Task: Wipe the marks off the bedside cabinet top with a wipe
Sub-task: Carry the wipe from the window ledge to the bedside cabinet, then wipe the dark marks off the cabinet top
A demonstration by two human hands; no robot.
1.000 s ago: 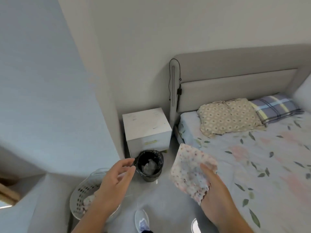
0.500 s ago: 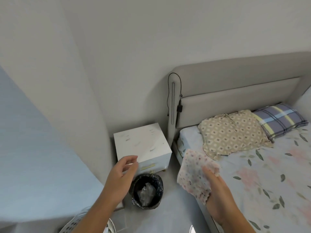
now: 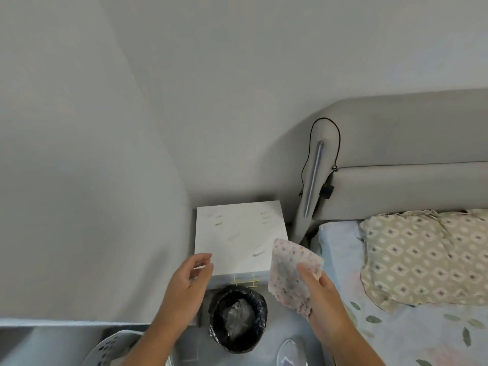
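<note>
The white bedside cabinet [image 3: 237,233] stands in the corner between the wall and the bed, and several grey smudge marks [image 3: 257,252] show on its top. My right hand [image 3: 320,294] holds a speckled pink-white wipe [image 3: 291,273] upright just past the cabinet's front right corner, not touching the top. My left hand [image 3: 188,283] hovers at the cabinet's front left corner, fingers apart, holding nothing.
A black-lined bin [image 3: 237,320] sits on the floor right in front of the cabinet. A white perforated basket [image 3: 111,350] is at the lower left. The bed [image 3: 396,334] with pillows [image 3: 422,257] fills the right side; a cable [image 3: 335,143] hangs on the headboard.
The view has come closer to the cabinet and now looks down on its top. Both hands have moved forward to its front edge, the wipe still in my right hand.
</note>
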